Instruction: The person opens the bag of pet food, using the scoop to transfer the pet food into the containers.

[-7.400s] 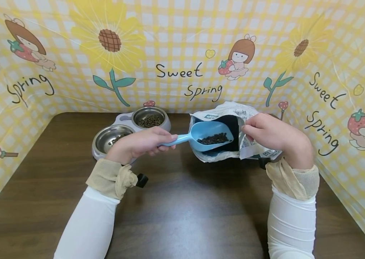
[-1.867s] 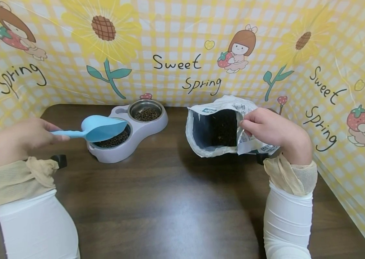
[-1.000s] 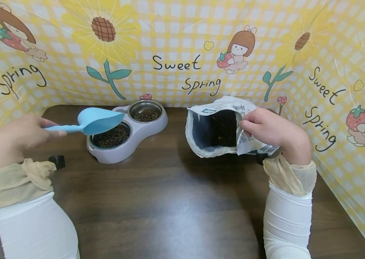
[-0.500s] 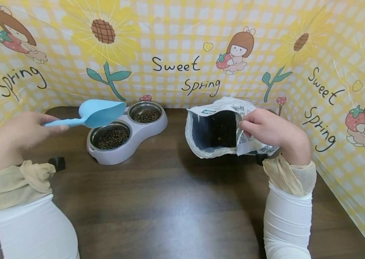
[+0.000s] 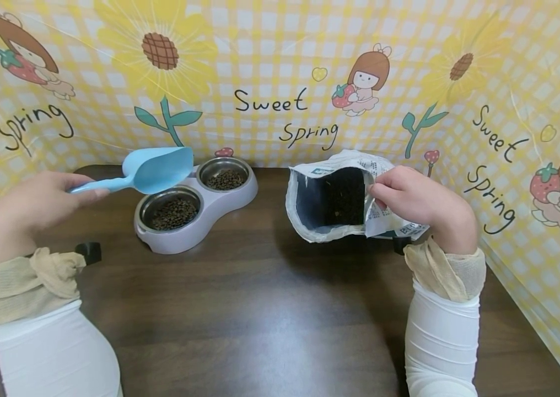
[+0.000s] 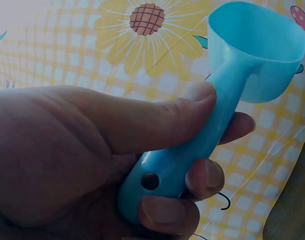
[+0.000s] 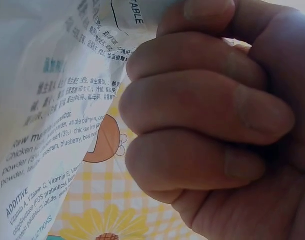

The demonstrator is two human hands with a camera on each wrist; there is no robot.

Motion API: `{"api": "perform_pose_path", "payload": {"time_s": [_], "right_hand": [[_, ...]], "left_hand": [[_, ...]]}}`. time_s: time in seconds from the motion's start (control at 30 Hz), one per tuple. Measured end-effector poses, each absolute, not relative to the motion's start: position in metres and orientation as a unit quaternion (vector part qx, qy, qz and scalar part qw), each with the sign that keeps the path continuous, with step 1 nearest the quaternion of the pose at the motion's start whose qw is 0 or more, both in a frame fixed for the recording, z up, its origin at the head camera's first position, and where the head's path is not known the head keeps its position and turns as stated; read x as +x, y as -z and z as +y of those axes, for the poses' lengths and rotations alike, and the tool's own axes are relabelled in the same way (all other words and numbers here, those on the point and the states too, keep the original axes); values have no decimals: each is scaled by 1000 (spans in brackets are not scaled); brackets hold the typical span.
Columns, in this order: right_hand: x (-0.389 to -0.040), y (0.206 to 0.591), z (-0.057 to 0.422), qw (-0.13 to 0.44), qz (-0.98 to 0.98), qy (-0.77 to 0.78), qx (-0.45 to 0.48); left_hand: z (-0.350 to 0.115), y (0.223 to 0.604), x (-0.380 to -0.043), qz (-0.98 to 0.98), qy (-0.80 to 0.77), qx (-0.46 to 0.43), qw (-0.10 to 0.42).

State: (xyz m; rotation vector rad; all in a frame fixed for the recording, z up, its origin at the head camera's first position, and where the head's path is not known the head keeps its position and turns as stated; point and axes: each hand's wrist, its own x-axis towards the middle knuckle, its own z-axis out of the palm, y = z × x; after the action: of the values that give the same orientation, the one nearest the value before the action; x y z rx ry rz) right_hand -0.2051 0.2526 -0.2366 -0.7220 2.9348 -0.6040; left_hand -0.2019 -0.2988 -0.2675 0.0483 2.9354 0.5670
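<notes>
My left hand point(image 5: 32, 207) grips the handle of a light blue scoop point(image 5: 163, 170), its thumb along the handle in the left wrist view. The scoop hangs tilted above the near-left bowl of a pale lilac double pet bowl point(image 5: 222, 205), and no kibble shows in it. Both steel bowls contain brown kibble point(image 5: 176, 214). My right hand point(image 5: 424, 201) pinches the mouth edge of a white pet food bag point(image 5: 339, 161). The bag's mouth faces left, with dark kibble point(image 5: 344, 198) inside. In the right wrist view, the other fingers point(image 7: 192, 105) curl beside the printed bag.
A brown wooden table point(image 5: 260, 309) lies beneath everything. Yellow checked cloth point(image 5: 270, 60) with printed sunflowers and figures hangs along the back and both sides, close behind the bowls and bag.
The scoop held kibble at the bag's mouth, then moved left and tipped over the near bowl. It has since risen slightly. Kibble in that bowl has increased; the right hand stays at the bag.
</notes>
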Motion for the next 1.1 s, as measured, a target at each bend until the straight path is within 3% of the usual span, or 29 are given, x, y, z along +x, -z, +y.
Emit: {"api": "perform_pose_path", "payload": {"time_s": [0.43, 0.8, 1.1], "right_hand": [[-204, 236, 254, 9, 953, 199, -227], [-205, 237, 256, 6, 954, 204, -218], [-205, 237, 256, 5, 955, 205, -214]], "left_hand": [[-292, 268, -206, 973, -220, 49, 51], [-258, 266, -210, 940, -318, 85, 94], [-228, 271, -219, 935, -307, 119, 128]]}}
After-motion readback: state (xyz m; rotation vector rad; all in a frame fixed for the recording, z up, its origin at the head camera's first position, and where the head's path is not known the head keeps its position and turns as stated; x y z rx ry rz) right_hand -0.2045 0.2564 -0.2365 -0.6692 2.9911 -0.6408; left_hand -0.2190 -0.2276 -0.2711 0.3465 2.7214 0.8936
